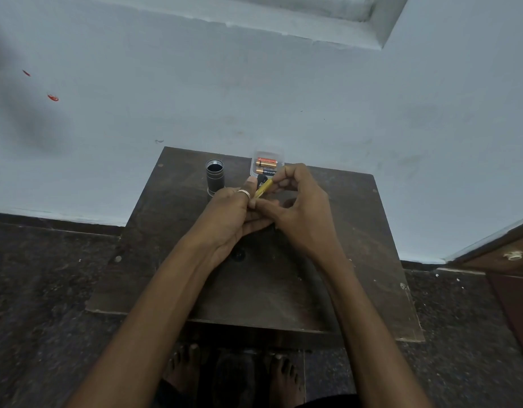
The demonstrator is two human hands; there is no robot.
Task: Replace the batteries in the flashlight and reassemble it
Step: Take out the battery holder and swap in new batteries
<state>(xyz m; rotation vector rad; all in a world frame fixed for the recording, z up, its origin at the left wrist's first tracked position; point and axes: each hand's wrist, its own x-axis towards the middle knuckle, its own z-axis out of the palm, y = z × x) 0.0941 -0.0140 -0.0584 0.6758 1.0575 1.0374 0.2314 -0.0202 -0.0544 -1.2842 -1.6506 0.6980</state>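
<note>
- On the head camera I see both hands meeting above the far half of a dark wooden table (342, 231).
- The right hand (301, 213) pinches a yellow battery (264, 188) near its upper end, with the fingertips curled round it. The battery slants, and its lower end dips down against the left hand.
- The left hand (231, 214) lies palm up with its fingers curled round a small black part (262, 180). The thumb, which wears a pale ring (244, 194), stands just beside the battery. Most of the part is hidden, so I cannot tell what it is.
- The flashlight body (215, 178) stands upright on the table with its open end up. It is to the left of the hands, near the far edge, and neither hand touches it.
- A clear plastic case (269, 153) sits at the far edge just behind the right fingertips. Two batteries lie in it side by side, an orange battery (266, 162) and a dark battery (268, 171) nearer the hands.
- Below the table edge I see bare feet (183, 369) on a dark speckled floor (48, 290). A pale blue wall (254, 83) rises behind the table.
</note>
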